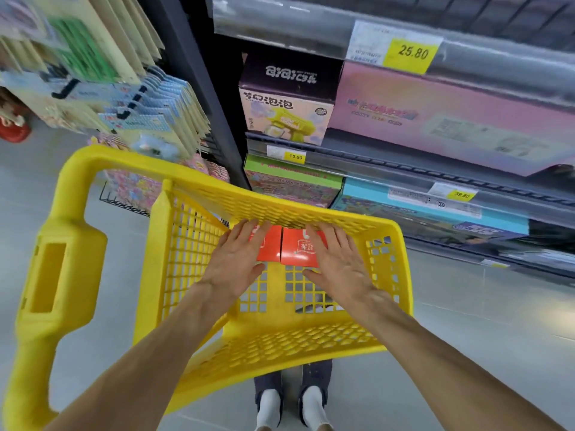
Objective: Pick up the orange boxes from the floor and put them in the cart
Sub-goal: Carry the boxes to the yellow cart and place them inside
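1. Your left hand [239, 253] and right hand [336, 259] are both inside the yellow cart [311, 343], fingers straight and spread. Neither is curled round anything; each lies over one of the orange boxes [298, 250].
2. The two boxes sit side by side, touching, on the cart's mesh floor against the far wall. Whether your palms press them or just hover, you cannot tell from here.
3. Judging by their look, they are stiff printed card cartons, probably light, with smooth, slightly glossy faces that could slip. Take each by its two opposite side edges, not by the flat top.
4. The cart holds only these two boxes as far as you can see; its near half shows bare mesh.
5. No orange box shows on the floor [466, 337] in view.
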### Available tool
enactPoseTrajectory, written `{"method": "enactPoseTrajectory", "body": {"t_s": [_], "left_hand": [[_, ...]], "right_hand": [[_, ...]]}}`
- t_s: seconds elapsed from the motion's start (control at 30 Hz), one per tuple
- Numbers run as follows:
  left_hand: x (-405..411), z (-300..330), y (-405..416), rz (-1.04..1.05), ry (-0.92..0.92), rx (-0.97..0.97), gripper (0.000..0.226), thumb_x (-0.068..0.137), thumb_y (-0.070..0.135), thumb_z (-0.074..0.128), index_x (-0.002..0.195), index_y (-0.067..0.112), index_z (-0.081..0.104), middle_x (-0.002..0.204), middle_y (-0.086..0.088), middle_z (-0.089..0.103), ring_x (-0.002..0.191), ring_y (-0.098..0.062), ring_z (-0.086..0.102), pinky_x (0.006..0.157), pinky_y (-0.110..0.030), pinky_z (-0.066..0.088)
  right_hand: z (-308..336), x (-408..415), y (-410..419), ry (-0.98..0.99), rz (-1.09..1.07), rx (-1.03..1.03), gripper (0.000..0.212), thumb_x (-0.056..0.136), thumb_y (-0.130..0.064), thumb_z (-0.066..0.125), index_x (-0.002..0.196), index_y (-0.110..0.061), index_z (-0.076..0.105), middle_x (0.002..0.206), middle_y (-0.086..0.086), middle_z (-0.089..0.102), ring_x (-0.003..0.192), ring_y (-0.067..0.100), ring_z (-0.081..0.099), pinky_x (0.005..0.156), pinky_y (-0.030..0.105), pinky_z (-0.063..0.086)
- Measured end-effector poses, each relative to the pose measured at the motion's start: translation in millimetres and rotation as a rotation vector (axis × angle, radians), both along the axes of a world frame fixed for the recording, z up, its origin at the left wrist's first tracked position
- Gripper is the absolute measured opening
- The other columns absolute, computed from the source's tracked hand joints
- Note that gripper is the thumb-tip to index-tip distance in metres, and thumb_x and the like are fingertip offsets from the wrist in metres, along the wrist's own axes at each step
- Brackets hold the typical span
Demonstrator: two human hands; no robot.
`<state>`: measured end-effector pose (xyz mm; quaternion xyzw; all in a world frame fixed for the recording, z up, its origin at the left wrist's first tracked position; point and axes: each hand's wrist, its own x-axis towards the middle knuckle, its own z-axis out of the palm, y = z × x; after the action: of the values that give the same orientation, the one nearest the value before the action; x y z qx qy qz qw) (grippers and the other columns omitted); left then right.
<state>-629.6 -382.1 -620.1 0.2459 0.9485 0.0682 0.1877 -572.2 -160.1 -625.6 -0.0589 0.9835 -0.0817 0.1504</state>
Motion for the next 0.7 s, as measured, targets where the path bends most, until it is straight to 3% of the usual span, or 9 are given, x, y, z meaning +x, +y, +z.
{"method": "enactPoseTrajectory", "body": {"t_s": [0.1,0.23,0.4,0.57,0.7], "left_hand": [[6,44,16,-0.039,0.02,0.116,0.073,0.086,0.034,0.072,0.147,0.026,0.032,0.146,0.001,0.04,0.136,-0.024,0.039,0.105,-0.045,0.044],[19,118,53,-0.204,0.053,0.246,0.062,0.092,0.038,0.066,0.146,0.027,0.038,0.145,0.005,0.043,0.133,-0.019,0.043,0.105,-0.039,0.045],[40,231,119,-0.357,0.104,0.375,0.068,0.087,0.038,0.071,0.146,0.024,0.042,0.147,0.003,0.046,0.135,-0.02,0.044,0.111,-0.035,0.038],[78,353,203,-0.624,0.183,0.489,0.076,0.076,0.038,0.081,0.141,0.022,0.045,0.142,-0.005,0.052,0.129,-0.026,0.05,0.101,-0.042,0.045],[119,436,285,-0.854,0.295,0.534,0.073,0.082,0.05,0.073,0.141,0.018,0.044,0.144,-0.009,0.05,0.129,-0.031,0.05,0.104,-0.045,0.045]], "right_hand": [[47,12,22,-0.033,-0.037,-0.06,0.088,0.086,-0.054,0.064,0.154,-0.02,0.02,0.148,0.007,0.036,0.135,0.029,0.033,0.111,0.043,0.027],[135,36,63,-0.053,-0.079,-0.085,0.086,0.09,-0.056,0.057,0.156,-0.021,0.015,0.153,0.006,0.033,0.141,0.028,0.03,0.114,0.042,0.025],[262,95,120,0.058,-0.221,-0.085,0.079,0.088,-0.056,0.06,0.152,-0.022,0.028,0.149,0.005,0.042,0.138,0.026,0.038,0.113,0.039,0.029],[392,179,180,0.204,-0.374,-0.03,0.078,0.084,-0.059,0.065,0.146,-0.019,0.041,0.14,0.008,0.052,0.13,0.028,0.047,0.108,0.038,0.036],[489,265,229,0.318,-0.556,-0.014,0.08,0.086,-0.062,0.06,0.15,-0.021,0.034,0.144,0.007,0.048,0.133,0.026,0.042,0.109,0.036,0.034]]}}
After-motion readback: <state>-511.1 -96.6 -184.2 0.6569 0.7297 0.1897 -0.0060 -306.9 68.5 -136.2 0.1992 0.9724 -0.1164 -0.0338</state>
